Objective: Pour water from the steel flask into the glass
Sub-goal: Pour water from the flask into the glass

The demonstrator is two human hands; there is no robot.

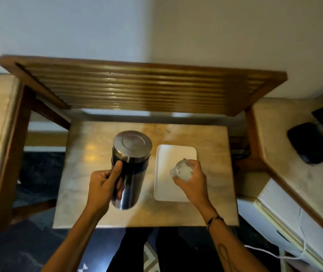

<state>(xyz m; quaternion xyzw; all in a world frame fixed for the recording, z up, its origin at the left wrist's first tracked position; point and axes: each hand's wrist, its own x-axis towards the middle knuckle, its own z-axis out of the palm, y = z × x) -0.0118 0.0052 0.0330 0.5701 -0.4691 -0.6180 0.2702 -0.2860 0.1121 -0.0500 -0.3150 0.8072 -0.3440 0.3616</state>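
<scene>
A tall steel flask [130,165] with a closed flat lid and a dark handle stands upright over the small marble table [101,209]. My left hand [102,189] grips its handle, thumb pressed on the dark band below the lid. To the right, a clear glass [183,170] sits over a white rectangular tray [173,154]. My right hand [193,181] wraps around the glass from the near right side. Whether the glass rests on the tray or is lifted I cannot tell.
A slatted wooden shelf [141,89] overhangs the back of the table. A marble counter on the right holds a black device [310,144]. A white appliance [286,216] with a white cable stands at the lower right. Dark floor lies to the left.
</scene>
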